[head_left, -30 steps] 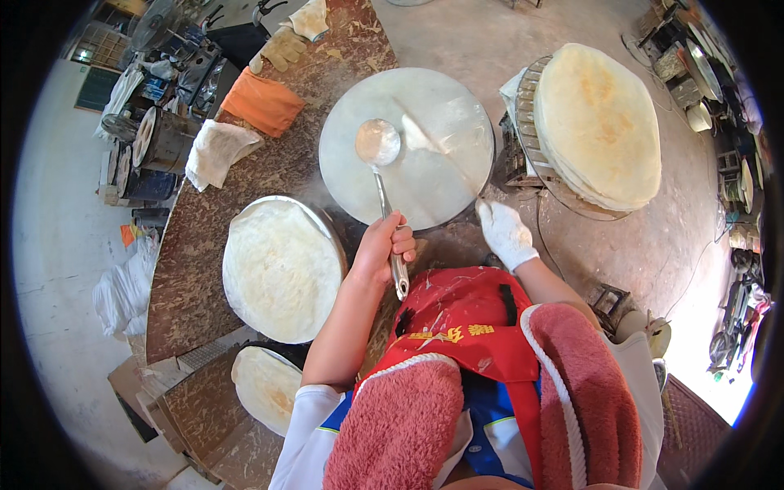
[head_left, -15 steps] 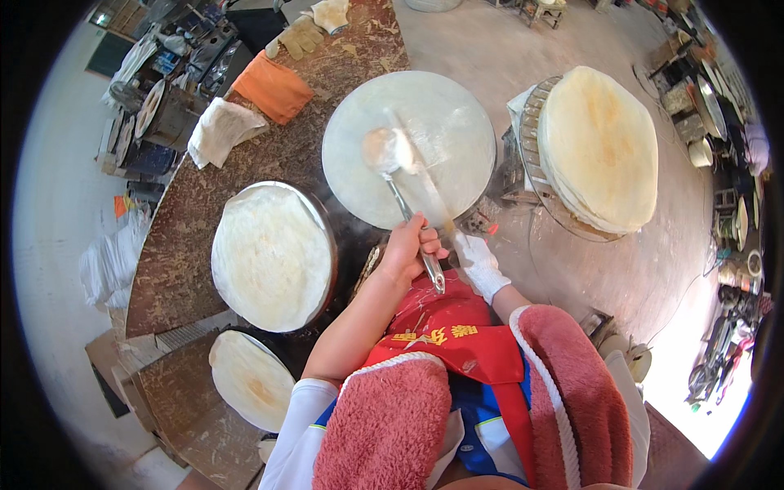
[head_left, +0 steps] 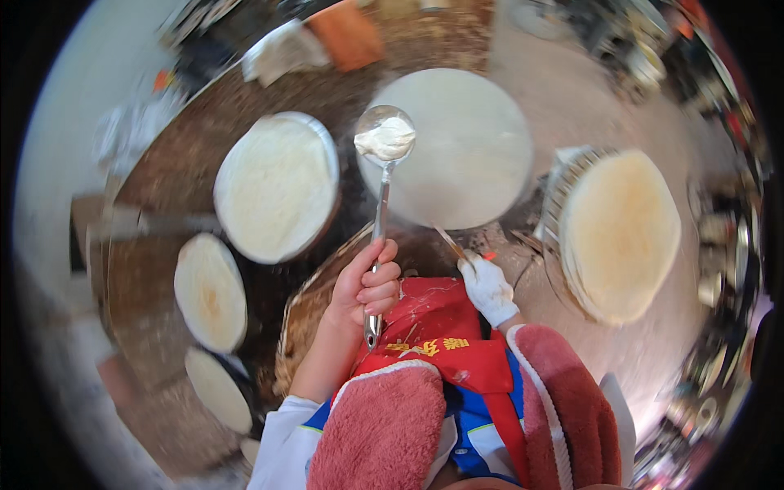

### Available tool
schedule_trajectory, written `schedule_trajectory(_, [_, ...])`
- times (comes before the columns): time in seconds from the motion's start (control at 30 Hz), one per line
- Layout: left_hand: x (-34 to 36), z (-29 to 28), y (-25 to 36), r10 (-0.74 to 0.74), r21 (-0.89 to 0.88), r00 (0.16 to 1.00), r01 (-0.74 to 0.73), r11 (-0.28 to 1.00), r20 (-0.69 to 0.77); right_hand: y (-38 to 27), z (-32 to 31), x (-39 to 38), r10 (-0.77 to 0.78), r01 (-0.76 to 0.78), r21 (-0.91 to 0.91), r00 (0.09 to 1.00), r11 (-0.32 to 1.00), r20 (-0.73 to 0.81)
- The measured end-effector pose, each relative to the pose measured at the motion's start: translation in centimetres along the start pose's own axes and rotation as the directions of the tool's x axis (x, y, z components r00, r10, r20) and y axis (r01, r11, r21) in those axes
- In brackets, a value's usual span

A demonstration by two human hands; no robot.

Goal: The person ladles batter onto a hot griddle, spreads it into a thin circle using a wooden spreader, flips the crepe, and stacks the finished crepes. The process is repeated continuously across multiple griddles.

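My bare left hand is closed around the handle of a metal ladle. A lump of white batter fills much of its bowl, which is above the left edge of a round pale griddle. My right hand, in a white glove, is closed on a thin wooden stick-like tool. The tool's far end reaches the griddle's near edge; its full shape cannot be made out.
Left of the griddle, a round pan carries a pale flatbread, with browner flatbreads below. A stack of flatbreads rests on a slatted rack at right. An orange cloth and white cloth lie on the brown tabletop.
The ladle has moved up and left across the griddle, with its batter now in plain sight. The right-hand tool has drawn back toward me. The whole view has turned.
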State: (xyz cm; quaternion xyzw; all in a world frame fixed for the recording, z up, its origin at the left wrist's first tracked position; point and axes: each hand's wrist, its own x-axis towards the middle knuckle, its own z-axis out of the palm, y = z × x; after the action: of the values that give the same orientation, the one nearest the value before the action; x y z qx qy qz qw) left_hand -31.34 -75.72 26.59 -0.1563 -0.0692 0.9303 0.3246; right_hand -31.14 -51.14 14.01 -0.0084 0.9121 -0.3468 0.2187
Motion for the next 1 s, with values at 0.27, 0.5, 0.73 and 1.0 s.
schedule_trajectory(0.27, [-14.3,-4.0,-3.2,0.545,-0.025,0.832,-0.550,0.835,-0.104,-4.3,3.3,6.0,-0.351,0.345,0.190,0.936,0.919,-0.004])
schedule_trajectory(0.5, [-29.5,-5.9,-5.5,0.862,-0.232,0.505,-0.835,0.500,0.038,-19.3,12.9,8.7,-0.715,0.737,-0.128,0.676,0.664,0.181])
schedule_trajectory(0.73, [-38.7,-6.7,-7.7,0.899,0.495,0.411,-0.757,0.427,-0.147,-28.2,19.0,12.3,-0.716,0.882,-0.355,0.463,0.312,0.522])
schedule_trajectory(1.0, [-39.3,-12.1,-3.9,0.768,-0.170,0.616,-0.788,0.592,-0.177,-33.3,15.6,13.2,-0.807,0.866,-0.253,0.495,0.431,0.321])
